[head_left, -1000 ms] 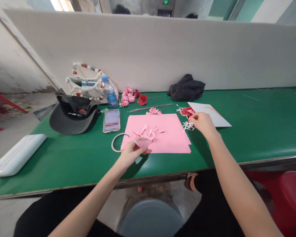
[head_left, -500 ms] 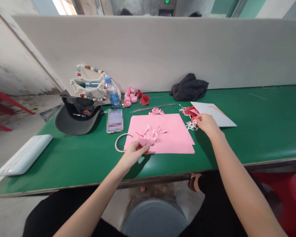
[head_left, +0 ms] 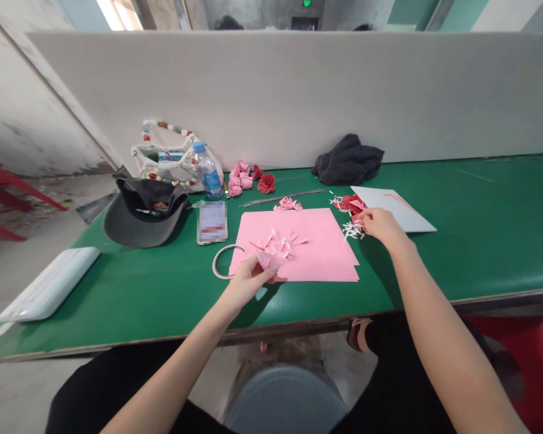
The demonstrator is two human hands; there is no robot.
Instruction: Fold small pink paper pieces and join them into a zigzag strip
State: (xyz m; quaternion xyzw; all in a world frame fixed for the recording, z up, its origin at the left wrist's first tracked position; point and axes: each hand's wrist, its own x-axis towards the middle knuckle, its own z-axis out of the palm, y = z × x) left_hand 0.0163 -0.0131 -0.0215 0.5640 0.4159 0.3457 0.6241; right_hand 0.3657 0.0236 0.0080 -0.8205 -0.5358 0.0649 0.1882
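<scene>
My left hand [head_left: 250,281] rests at the front edge of a pink paper sheet [head_left: 317,265], shut on a small folded pink paper piece [head_left: 266,260]. Cut pink paper bits [head_left: 278,244] lie scattered on the sheet. My right hand [head_left: 381,228] reaches over a heap of red paper scraps [head_left: 349,204], its fingertips pinched on a red scrap at the heap's edge. White paper shreds [head_left: 353,229] lie just left of that hand. A white card [head_left: 396,208] lies beyond it.
On the green workbench [head_left: 493,241] are a metal ring [head_left: 224,262], a phone [head_left: 212,222], thin wires [head_left: 285,196], pink and red paper roses [head_left: 242,179], a black cap [head_left: 145,217], a water bottle [head_left: 208,172], a beaded bag [head_left: 163,154] and dark cloth [head_left: 347,160]. A white partition [head_left: 276,90] stands behind.
The whole view has drifted slightly, so the table sits further right in the picture. Both hands stay in nearly the same places on the table.
</scene>
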